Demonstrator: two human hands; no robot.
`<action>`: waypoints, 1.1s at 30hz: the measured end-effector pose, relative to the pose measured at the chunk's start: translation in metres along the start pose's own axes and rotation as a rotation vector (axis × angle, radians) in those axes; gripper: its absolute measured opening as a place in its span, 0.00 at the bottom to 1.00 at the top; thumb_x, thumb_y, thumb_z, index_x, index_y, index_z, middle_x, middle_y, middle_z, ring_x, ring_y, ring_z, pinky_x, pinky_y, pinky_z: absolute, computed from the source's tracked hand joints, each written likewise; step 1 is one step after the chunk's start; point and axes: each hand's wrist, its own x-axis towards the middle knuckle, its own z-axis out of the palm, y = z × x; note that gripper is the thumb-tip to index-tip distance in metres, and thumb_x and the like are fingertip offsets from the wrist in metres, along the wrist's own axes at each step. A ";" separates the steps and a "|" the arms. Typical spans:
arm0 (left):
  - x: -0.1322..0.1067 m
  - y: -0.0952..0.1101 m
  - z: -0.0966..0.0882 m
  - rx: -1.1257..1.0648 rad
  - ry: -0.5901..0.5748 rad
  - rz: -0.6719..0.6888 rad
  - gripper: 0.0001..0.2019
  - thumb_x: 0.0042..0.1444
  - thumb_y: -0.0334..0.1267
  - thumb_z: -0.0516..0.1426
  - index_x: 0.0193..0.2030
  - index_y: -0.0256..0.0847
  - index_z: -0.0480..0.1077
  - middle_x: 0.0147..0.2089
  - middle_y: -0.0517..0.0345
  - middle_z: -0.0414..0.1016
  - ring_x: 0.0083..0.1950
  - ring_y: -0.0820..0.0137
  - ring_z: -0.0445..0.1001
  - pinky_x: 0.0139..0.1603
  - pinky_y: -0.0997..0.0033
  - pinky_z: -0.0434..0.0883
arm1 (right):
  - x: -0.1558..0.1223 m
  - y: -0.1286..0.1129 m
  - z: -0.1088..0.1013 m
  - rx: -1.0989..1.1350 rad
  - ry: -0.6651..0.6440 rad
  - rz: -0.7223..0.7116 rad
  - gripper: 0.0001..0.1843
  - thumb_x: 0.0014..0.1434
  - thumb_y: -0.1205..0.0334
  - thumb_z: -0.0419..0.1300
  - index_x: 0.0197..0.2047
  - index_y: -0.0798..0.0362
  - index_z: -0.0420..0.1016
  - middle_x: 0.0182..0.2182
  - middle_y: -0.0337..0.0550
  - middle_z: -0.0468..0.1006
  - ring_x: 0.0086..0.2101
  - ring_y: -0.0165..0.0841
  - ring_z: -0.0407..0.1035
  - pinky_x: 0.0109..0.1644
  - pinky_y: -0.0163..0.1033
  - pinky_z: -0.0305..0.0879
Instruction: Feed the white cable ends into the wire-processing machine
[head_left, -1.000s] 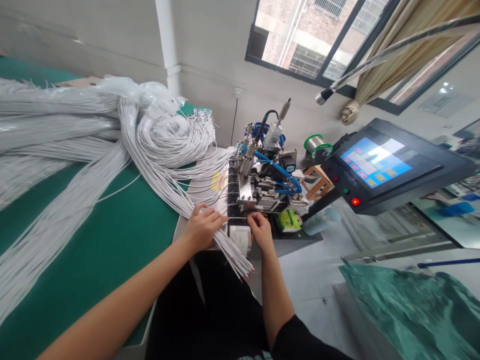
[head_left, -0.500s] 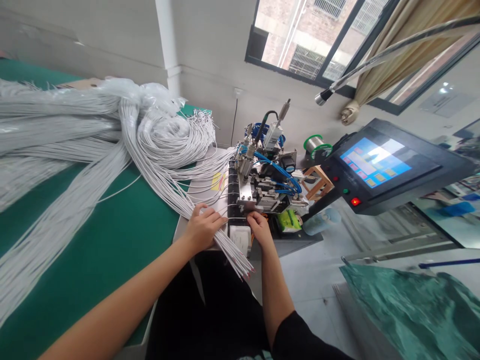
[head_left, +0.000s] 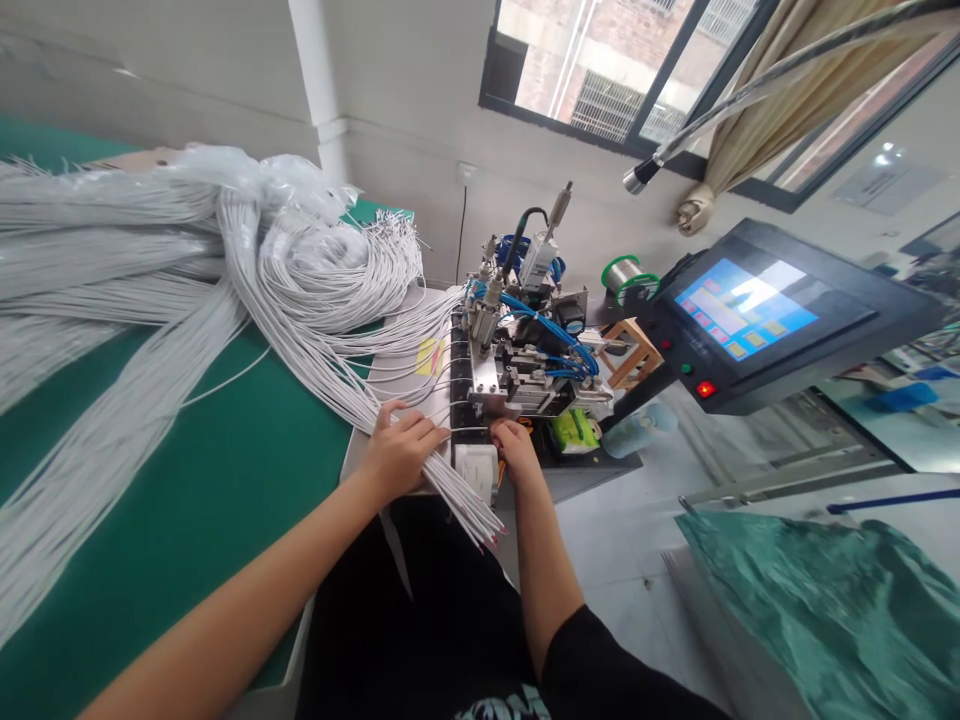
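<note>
Left hand is closed over the bundle, white wires running under the palm, tips fanned out past the near edge of the grey bed; tips look reddish. Left fingertips also sit at one end of a single wire; can't tell if they pinch it. Right hand has thumb and index pressed together on the wire's other end, right by the near end of the machine; the exact tip is hidden by the fingers. Wire lies about straight between the hands, across the black strip along the bed's right edge. More wires cross that strip farther up, side by side, coming off the pile at the far right corner of the green table. Bundle comes from the same side, over the table's right edge. White box just below the wire, between bundle and right hand. Yellow label on the bed. Green pack right of the right hand. Screen lit, red button glowing under it.
</note>
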 end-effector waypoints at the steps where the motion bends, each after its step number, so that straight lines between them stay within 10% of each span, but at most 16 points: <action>1: 0.000 0.000 -0.001 -0.001 -0.003 0.002 0.08 0.58 0.32 0.54 0.41 0.44 0.73 0.31 0.60 0.77 0.38 0.67 0.73 0.56 0.53 0.56 | 0.000 0.000 0.000 0.007 0.002 0.006 0.10 0.43 0.55 0.54 0.18 0.51 0.59 0.13 0.30 0.55 0.17 0.24 0.47 0.21 0.33 0.42; 33: -0.003 0.000 0.005 -0.013 0.018 -0.020 0.10 0.53 0.29 0.55 0.40 0.44 0.74 0.31 0.58 0.76 0.39 0.66 0.72 0.56 0.52 0.56 | -0.005 0.003 -0.004 -0.013 -0.013 -0.050 0.16 0.46 0.48 0.59 0.23 0.52 0.63 0.17 0.30 0.59 0.20 0.25 0.51 0.23 0.31 0.49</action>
